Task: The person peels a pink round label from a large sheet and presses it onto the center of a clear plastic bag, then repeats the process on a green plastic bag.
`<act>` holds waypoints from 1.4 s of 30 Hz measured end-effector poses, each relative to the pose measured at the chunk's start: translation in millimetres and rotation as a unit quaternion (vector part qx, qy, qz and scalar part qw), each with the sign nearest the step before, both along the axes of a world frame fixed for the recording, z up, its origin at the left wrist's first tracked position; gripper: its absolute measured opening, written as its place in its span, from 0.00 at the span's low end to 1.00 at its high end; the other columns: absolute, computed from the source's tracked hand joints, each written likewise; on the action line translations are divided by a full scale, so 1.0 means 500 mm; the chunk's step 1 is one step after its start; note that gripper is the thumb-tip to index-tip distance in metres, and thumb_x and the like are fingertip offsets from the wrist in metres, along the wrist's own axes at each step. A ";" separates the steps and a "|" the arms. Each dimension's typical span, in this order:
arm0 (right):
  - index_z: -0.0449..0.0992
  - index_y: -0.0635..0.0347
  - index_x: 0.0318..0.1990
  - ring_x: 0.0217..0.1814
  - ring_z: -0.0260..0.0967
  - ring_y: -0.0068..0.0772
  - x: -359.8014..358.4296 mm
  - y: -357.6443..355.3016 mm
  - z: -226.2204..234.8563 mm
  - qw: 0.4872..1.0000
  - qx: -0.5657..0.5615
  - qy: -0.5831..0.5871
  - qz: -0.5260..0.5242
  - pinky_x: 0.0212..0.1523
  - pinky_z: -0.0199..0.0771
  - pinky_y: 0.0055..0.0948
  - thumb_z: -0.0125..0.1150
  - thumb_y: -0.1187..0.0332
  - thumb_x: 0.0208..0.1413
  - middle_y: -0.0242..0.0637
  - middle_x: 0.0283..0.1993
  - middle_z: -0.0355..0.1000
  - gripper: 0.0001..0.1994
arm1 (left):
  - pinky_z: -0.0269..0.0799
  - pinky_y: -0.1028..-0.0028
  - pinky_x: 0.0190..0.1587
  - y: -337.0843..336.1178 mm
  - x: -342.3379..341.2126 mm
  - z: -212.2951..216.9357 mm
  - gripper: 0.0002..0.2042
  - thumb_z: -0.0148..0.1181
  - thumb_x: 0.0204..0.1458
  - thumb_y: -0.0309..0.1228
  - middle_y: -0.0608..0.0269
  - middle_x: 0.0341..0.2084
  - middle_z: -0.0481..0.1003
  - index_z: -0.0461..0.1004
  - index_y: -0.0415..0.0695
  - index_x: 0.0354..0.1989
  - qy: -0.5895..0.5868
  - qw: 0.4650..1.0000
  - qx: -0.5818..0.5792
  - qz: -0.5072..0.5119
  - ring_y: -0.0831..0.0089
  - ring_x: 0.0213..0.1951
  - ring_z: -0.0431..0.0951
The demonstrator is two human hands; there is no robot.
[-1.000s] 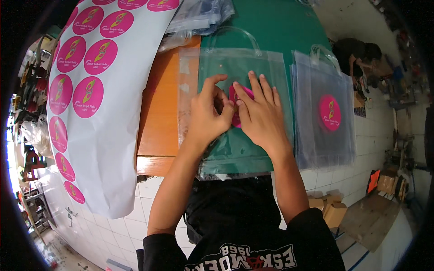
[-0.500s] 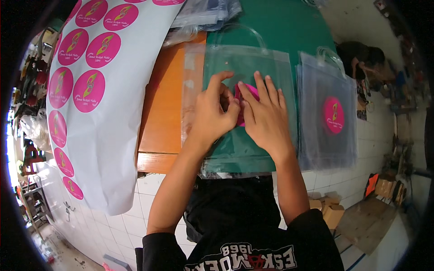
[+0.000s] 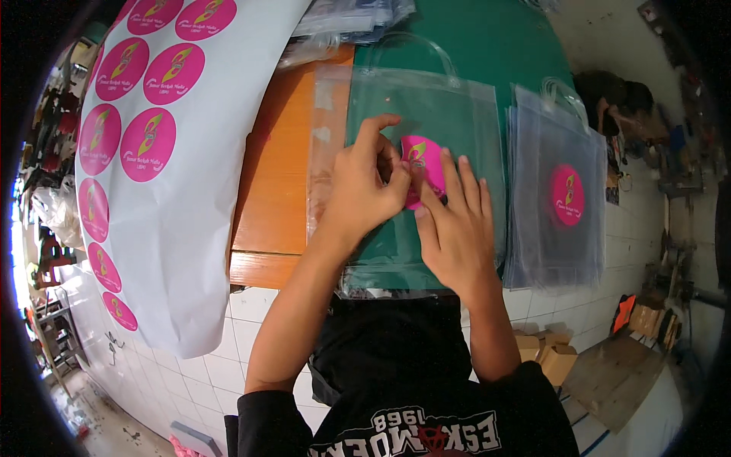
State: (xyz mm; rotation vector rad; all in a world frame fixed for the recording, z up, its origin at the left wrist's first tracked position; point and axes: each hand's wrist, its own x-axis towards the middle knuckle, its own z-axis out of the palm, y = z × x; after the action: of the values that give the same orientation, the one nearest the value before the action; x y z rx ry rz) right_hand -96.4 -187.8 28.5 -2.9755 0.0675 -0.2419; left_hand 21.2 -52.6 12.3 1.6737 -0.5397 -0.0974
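Note:
A transparent plastic bag [image 3: 472,114] with a looped handle lies flat before me. On its middle is a round pink sticker [image 3: 430,156], its left side lifted and curled. My left hand [image 3: 365,186] pinches that left side between thumb and fingers. My right hand [image 3: 463,236] lies with fingers stretched out, the fingertips touching the sticker's right and lower part. Part of the sticker is hidden behind my fingers.
At left hangs a large white sheet [image 3: 186,259] of pink round stickers. To the right is a stack of transparent bags [image 3: 533,244], the top one stickered. More plastic bags [image 3: 354,19] lie at the back. Beneath are a green surface [image 3: 487,38] and orange wood [image 3: 274,167]. Another person [image 3: 613,95] is at far right.
My right hand has slid down and right, uncovering more of the sticker. My left hand stays at the sticker's left side.

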 end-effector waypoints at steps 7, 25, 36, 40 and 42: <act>0.73 0.49 0.69 0.81 0.50 0.62 0.093 -0.026 -0.015 0.998 0.019 -0.059 -0.022 0.75 0.49 0.68 0.52 0.60 0.67 0.54 0.79 0.56 0.24 | 0.70 0.77 0.31 -0.001 0.003 -0.009 0.27 0.59 0.51 0.18 0.64 0.24 0.74 0.67 0.37 0.62 -0.001 1.000 0.004 0.005 0.78 0.26 0.74; 0.68 0.48 0.73 0.82 0.48 0.63 0.069 -0.035 -0.024 0.998 -0.002 -0.035 -0.054 0.76 0.47 0.68 0.52 0.59 0.68 0.56 0.79 0.54 0.26 | 0.68 0.78 0.30 0.001 0.000 -0.003 0.26 0.60 0.52 0.20 0.65 0.23 0.73 0.67 0.38 0.62 0.019 1.000 -0.002 0.005 0.80 0.26 0.73; 0.67 0.47 0.74 0.82 0.48 0.65 -0.012 -0.012 -0.022 0.999 -0.001 -0.007 -0.038 0.76 0.44 0.70 0.52 0.59 0.67 0.57 0.80 0.52 0.27 | 0.69 0.78 0.30 0.000 0.001 -0.001 0.26 0.60 0.51 0.19 0.65 0.24 0.74 0.67 0.38 0.62 -0.001 1.000 0.006 0.001 0.79 0.26 0.74; 0.67 0.46 0.74 0.82 0.48 0.64 0.044 -0.040 -0.035 0.998 -0.010 -0.036 -0.058 0.76 0.44 0.70 0.52 0.59 0.67 0.56 0.80 0.53 0.27 | 0.69 0.78 0.31 0.001 0.002 -0.001 0.26 0.60 0.52 0.19 0.64 0.24 0.74 0.67 0.38 0.62 0.015 1.000 0.013 -0.001 0.78 0.27 0.75; 0.67 0.46 0.74 0.82 0.47 0.63 0.054 -0.046 -0.036 0.996 -0.005 -0.045 -0.072 0.76 0.44 0.70 0.51 0.58 0.68 0.55 0.80 0.53 0.27 | 0.70 0.76 0.28 -0.003 0.005 -0.009 0.26 0.60 0.51 0.19 0.63 0.22 0.75 0.67 0.39 0.61 -0.003 1.000 -0.001 0.004 0.75 0.23 0.76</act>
State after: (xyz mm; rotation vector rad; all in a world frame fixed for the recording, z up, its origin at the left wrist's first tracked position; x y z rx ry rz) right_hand -69.2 -210.8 10.4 -2.9683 0.2712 -0.3948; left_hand 23.9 -54.2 8.0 1.6750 -0.5376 -0.0876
